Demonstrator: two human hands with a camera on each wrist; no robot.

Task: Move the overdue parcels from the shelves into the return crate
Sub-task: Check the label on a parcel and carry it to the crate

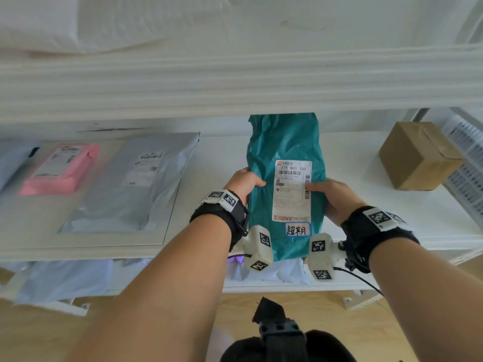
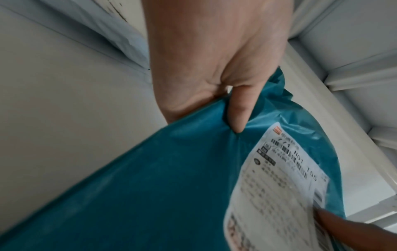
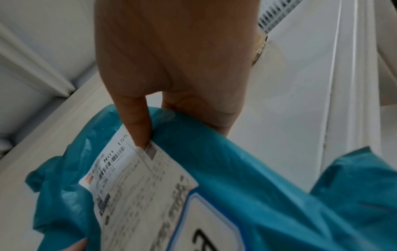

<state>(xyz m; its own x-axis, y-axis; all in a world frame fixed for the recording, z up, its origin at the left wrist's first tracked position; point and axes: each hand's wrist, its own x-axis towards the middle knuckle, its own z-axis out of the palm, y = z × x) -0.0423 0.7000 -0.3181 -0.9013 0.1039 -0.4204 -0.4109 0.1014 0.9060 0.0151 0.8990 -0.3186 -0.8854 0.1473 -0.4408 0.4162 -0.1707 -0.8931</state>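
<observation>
A teal plastic mailer parcel [image 1: 286,142] with a white shipping label and a blue-edged handwritten sticker is held over the front of the white shelf [image 1: 352,163]. My left hand [image 1: 244,182] grips its left edge, thumb on top. My right hand [image 1: 332,194] grips its right edge, thumb pressing the label. In the left wrist view the left hand [image 2: 214,76] pinches the teal parcel [image 2: 171,186] with its thumb. In the right wrist view the right hand [image 3: 171,68] holds the teal parcel [image 3: 247,178], thumb on the label's corner. The parcel's far end is hidden under the upper shelf.
On the same shelf to the left lie a grey mailer [image 1: 130,184] and a pink mailer [image 1: 61,168] on a beige board. A brown cardboard box [image 1: 418,155] stands at the right, beside a white slotted crate [image 1: 465,163]. More pale bags [image 1: 62,278] lie on the shelf below.
</observation>
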